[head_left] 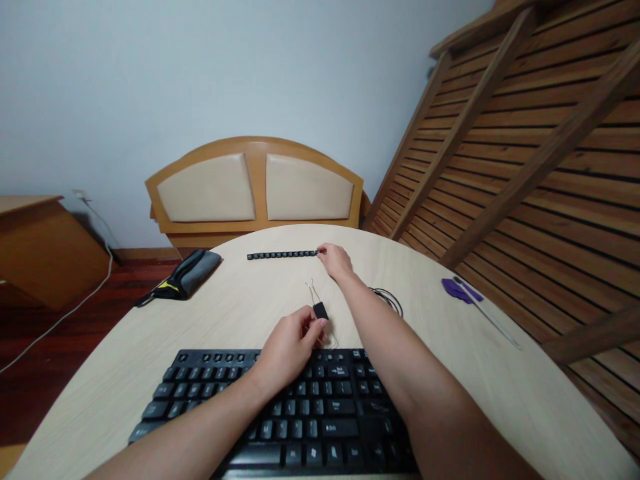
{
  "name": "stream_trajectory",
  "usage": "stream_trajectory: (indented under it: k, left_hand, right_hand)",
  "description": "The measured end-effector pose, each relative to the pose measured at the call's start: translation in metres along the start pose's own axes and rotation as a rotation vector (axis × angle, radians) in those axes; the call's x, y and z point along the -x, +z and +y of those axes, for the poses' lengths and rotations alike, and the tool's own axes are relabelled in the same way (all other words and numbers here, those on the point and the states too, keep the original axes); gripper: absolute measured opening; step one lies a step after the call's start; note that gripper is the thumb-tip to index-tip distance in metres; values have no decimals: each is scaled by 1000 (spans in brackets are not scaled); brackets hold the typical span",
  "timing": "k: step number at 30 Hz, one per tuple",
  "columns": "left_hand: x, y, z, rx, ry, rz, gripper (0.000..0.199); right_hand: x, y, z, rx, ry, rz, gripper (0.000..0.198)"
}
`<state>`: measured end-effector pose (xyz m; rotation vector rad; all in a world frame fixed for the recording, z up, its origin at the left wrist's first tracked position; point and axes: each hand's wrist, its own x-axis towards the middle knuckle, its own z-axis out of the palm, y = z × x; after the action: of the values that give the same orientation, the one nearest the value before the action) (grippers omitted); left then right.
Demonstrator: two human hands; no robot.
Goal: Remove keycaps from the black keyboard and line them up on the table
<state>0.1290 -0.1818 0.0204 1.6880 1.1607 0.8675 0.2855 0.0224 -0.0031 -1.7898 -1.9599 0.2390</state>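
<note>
Black keys (pixel 283 255) are forming a straight row beyond the black keyboard (pixel 300 408); a wire puller (pixel 320 311) is slanting between.

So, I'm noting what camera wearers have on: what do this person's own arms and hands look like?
The left hand and right hand are both bare, with no gloves. No sleeve shows on the left forearm or the right forearm, and I see no watch or bracelet. Some fingers are hidden, so I can't rule out rings.
</note>
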Motion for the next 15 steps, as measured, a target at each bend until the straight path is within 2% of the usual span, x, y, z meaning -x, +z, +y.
stream_trajectory:
  k: [15]
  left_hand:
    - [-1, 1, -1, 4, -16, -7, 26]
  right_hand:
    - [-1, 1, 2, -3, -24, 5, 29]
